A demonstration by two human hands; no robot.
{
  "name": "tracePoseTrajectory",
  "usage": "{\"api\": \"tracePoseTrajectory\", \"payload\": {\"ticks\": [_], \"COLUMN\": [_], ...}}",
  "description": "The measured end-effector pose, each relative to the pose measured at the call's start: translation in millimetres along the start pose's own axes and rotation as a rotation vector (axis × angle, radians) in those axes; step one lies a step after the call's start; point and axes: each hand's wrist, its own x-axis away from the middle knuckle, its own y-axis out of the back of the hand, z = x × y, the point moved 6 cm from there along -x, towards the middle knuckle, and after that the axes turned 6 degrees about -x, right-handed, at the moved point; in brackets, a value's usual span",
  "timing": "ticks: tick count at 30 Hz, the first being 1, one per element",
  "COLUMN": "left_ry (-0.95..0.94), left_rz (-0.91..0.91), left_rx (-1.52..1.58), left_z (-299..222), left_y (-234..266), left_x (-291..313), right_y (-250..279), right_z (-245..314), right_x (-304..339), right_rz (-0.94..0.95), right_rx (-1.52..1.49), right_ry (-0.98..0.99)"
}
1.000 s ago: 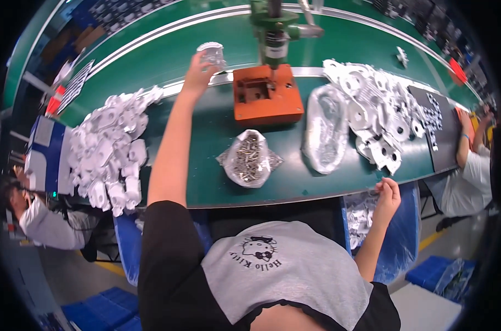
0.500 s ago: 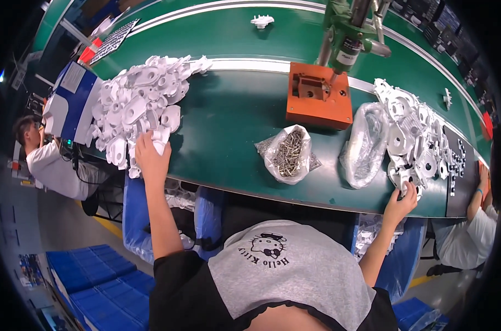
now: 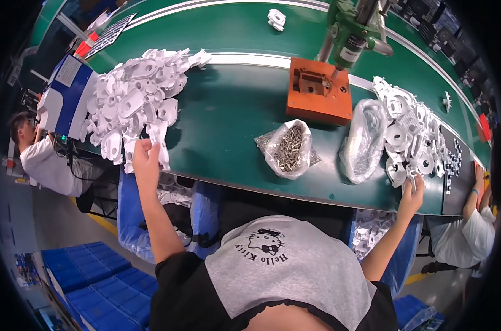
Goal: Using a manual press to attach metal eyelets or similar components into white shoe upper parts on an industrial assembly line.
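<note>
My left hand [image 3: 146, 160] is at the near edge of the left heap of white plastic parts [image 3: 132, 99]. Its fingers pinch a white plastic part [image 3: 158, 134] that stands tilted against the heap. Far to the right, my right hand [image 3: 412, 194] reaches the near end of a second heap of white parts [image 3: 399, 135]. Thumb and fingers close there on a small white plastic piece [image 3: 412, 174], partly covered by the fingertips.
An orange fixture block [image 3: 319, 107] sits under a green press [image 3: 349, 41]. Before it are a bag of metal screws or pins [image 3: 289, 151] and a clear plastic bag [image 3: 364, 143]. A conveyor [image 3: 223, 36] carries a white part [image 3: 276, 20]. Co-workers sit at both sides; lined blue bins stand below.
My left hand has drawn slightly nearer, and its white part now stands more upright. My right hand has shifted a little right. On the conveyor, the far white part has moved right and turned.
</note>
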Motion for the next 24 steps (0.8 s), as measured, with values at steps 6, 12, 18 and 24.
{"api": "tracePoseTrajectory", "payload": {"ticks": [6,12,18,24], "left_ry": [0.215,0.494,0.533,0.743], "left_rz": [0.264,0.715,1.345,1.406], "left_rx": [0.882,1.291,1.28,1.15], "left_z": [-50,-110,-178,-220], "left_y": [-62,-127,-191,-212], "left_x": [17,60,126,178], "right_y": [4,-10,-61,-102], "right_z": [12,33,173,237], "right_x": [0,1,52,103], "right_rz": [0.004,-0.027,0.499,0.75], "right_rx": [-0.132,-0.832,-0.873,-0.662], "right_ry": [-0.224,-0.252,0.291,0.652]}}
